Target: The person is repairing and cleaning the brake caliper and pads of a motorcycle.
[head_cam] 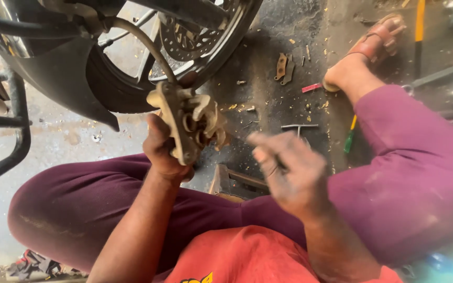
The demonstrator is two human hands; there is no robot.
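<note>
My left hand (159,152) grips a dirty tan brake caliper (192,120) and holds it up in front of me, its pistons facing right. A rubber hose (142,39) runs from the caliper up toward the motorcycle's front wheel (205,47). My right hand (289,170) is just right of the caliper, blurred by motion, fingers partly curled. Something thin and dark seems to lie between its fingers, but I cannot tell what.
I sit on the ground with my legs in maroon trousers spread wide and a sandalled foot (368,50) at the upper right. On the oily floor lie two brake pads (284,68), a T-handle wrench (300,127), a green-handled screwdriver (349,139) and scattered bolts. A black fender (64,78) hangs at the left.
</note>
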